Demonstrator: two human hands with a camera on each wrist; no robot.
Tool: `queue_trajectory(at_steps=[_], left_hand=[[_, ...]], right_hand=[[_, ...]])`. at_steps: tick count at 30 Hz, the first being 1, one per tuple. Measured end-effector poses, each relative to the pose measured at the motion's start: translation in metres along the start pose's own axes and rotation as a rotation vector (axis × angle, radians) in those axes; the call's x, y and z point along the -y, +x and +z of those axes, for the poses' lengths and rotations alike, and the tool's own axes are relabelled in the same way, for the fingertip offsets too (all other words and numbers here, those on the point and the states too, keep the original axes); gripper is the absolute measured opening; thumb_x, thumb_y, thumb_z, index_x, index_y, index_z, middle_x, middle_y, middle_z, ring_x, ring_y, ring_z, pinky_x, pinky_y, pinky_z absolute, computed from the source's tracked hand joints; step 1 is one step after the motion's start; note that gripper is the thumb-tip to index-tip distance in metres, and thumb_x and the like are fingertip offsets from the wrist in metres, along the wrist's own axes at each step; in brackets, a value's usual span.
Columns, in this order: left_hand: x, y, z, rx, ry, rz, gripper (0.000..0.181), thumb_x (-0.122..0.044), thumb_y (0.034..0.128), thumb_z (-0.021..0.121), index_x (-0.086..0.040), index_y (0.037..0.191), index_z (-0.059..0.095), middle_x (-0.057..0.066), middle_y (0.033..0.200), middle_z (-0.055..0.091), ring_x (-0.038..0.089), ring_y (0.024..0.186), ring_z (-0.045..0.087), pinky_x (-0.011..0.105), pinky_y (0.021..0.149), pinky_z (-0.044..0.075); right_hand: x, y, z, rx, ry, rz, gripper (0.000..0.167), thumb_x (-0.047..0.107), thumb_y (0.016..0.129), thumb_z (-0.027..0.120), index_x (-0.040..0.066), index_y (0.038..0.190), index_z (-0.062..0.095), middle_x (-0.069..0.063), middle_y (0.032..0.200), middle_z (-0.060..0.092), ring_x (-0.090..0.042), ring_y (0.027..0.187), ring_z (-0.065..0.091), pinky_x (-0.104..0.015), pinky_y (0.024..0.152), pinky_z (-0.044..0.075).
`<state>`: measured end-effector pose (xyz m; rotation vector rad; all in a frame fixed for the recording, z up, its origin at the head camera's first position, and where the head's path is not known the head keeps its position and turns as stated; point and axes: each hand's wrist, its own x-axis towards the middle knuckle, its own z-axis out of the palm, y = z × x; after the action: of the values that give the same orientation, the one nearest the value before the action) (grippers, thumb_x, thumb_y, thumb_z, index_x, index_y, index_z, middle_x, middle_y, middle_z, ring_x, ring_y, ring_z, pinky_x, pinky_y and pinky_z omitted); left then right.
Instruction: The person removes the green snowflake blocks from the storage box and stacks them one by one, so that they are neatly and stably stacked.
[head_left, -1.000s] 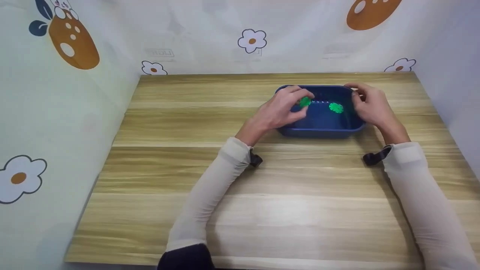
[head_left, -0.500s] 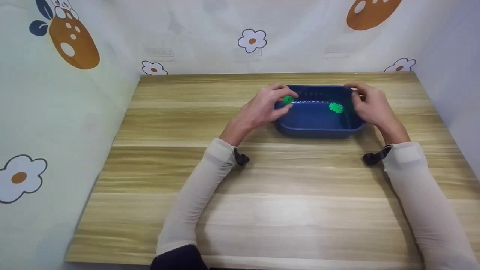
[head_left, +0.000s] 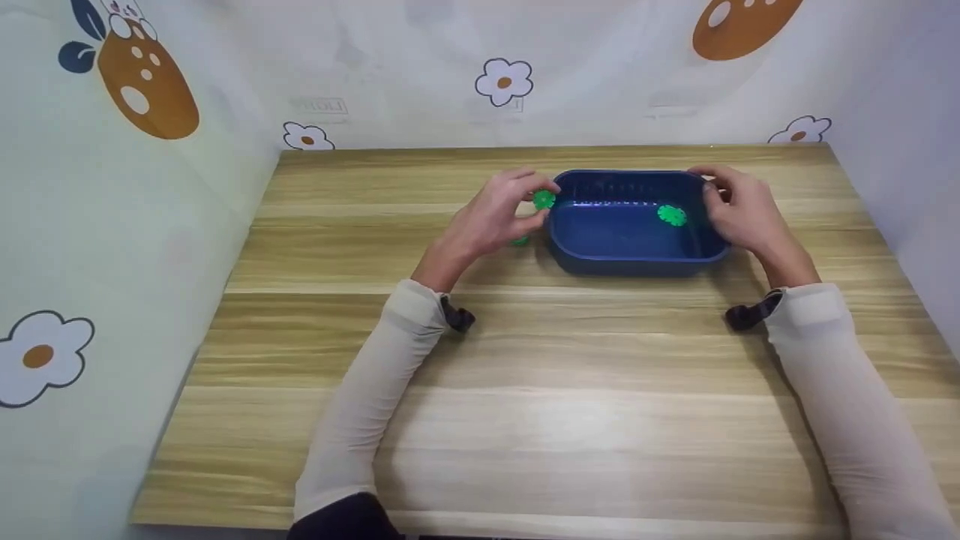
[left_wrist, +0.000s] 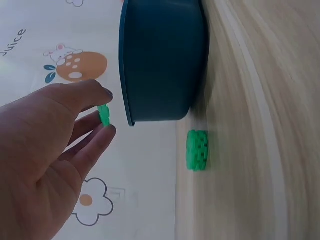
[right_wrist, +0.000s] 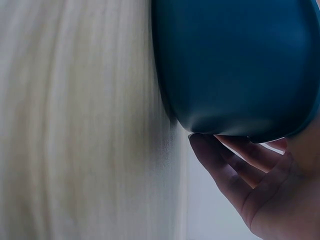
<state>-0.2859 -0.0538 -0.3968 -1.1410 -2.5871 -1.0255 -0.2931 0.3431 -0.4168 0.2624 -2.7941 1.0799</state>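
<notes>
My left hand (head_left: 491, 216) pinches a green notched plastic disc (head_left: 544, 199) between thumb and fingertips, just outside the left end of a blue basin (head_left: 630, 261). In the left wrist view that disc (left_wrist: 104, 114) is seen nearly edge-on, above the table. Below the hand, a short stack of green discs (left_wrist: 197, 150) stands on the wood beside the basin; the head view shows only a sliver of it. More green pieces (head_left: 672, 215) lie inside the basin, towards its right. My right hand (head_left: 742, 210) grips the basin's right end, thumb over the rim and fingers against the outer wall.
The basin stands near the back of a wood-grain table (head_left: 525, 420). A pale printed wall sheet (head_left: 405, 82) rises behind the table's far edge and along its sides. Each wrist wears a black strap with a small device (head_left: 746, 316).
My left hand has moved left from over the basin, carrying the pinched disc out past the rim. Part of the green stack beside the basin now shows. My right hand has stayed put.
</notes>
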Motion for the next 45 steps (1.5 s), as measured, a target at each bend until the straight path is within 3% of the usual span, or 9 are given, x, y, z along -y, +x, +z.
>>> queue_trajectory(at_steps=[5,13,21,27,31,36,45], left_hand=[[0.008,-0.006,-0.005,0.028,0.033,-0.031,0.028,-0.006,0.0990,0.074,-0.003,0.127,0.076,0.012,0.123,0.075,0.024,0.114,0.069,0.035,0.105,0.057],[0.017,-0.008,-0.006,0.120,0.040,-0.104,0.032,-0.004,0.0967,0.074,-0.001,0.129,0.076,0.014,0.126,0.077,0.026,0.116,0.070,0.037,0.105,0.059],[0.024,-0.011,-0.003,0.205,0.022,-0.159,0.033,-0.002,0.0963,0.072,-0.001,0.130,0.076,0.013,0.123,0.077,0.025,0.111,0.069,0.038,0.102,0.059],[0.028,-0.013,-0.001,0.258,0.023,-0.174,0.032,-0.001,0.0962,0.071,-0.001,0.127,0.077,0.012,0.121,0.078,0.024,0.107,0.067,0.035,0.096,0.057],[0.029,-0.015,-0.001,0.284,0.017,-0.193,0.033,0.000,0.0960,0.070,-0.002,0.128,0.077,0.011,0.122,0.077,0.023,0.107,0.065,0.034,0.093,0.055],[0.029,-0.015,-0.002,0.310,0.024,-0.197,0.036,0.000,0.0958,0.069,-0.004,0.131,0.077,0.010,0.125,0.077,0.022,0.109,0.065,0.034,0.096,0.056],[0.031,-0.016,-0.001,0.326,0.016,-0.192,0.037,0.003,0.0947,0.069,-0.006,0.130,0.078,0.009,0.127,0.077,0.024,0.112,0.065,0.034,0.099,0.055]], right_hand=[[0.000,0.000,0.000,0.003,-0.004,0.005,0.041,0.011,0.109,0.048,0.011,0.144,0.069,-0.028,0.118,0.075,-0.014,0.092,0.069,-0.007,0.066,0.047],[0.000,0.001,-0.001,0.014,-0.005,0.007,0.042,0.013,0.110,0.047,0.009,0.146,0.067,-0.030,0.122,0.074,-0.031,0.098,0.070,-0.007,0.066,0.046],[0.001,-0.001,0.000,-0.003,0.003,-0.007,0.041,0.010,0.108,0.047,0.009,0.143,0.069,-0.027,0.114,0.075,-0.003,0.082,0.064,-0.008,0.065,0.046],[0.000,0.000,0.000,-0.005,0.004,-0.019,0.041,0.011,0.109,0.047,0.008,0.143,0.069,-0.029,0.117,0.074,0.004,0.080,0.059,-0.008,0.065,0.045],[0.001,0.000,0.000,-0.001,0.002,-0.010,0.041,0.011,0.109,0.048,0.009,0.144,0.069,-0.029,0.117,0.074,-0.002,0.084,0.063,-0.008,0.065,0.046],[0.001,0.000,0.000,0.003,-0.004,-0.002,0.041,0.011,0.109,0.047,0.009,0.145,0.068,-0.029,0.118,0.074,-0.023,0.094,0.070,-0.007,0.066,0.046],[0.001,-0.001,0.000,0.007,0.004,-0.002,0.041,0.011,0.109,0.047,0.009,0.145,0.068,-0.028,0.118,0.074,-0.024,0.095,0.070,-0.007,0.066,0.047]])
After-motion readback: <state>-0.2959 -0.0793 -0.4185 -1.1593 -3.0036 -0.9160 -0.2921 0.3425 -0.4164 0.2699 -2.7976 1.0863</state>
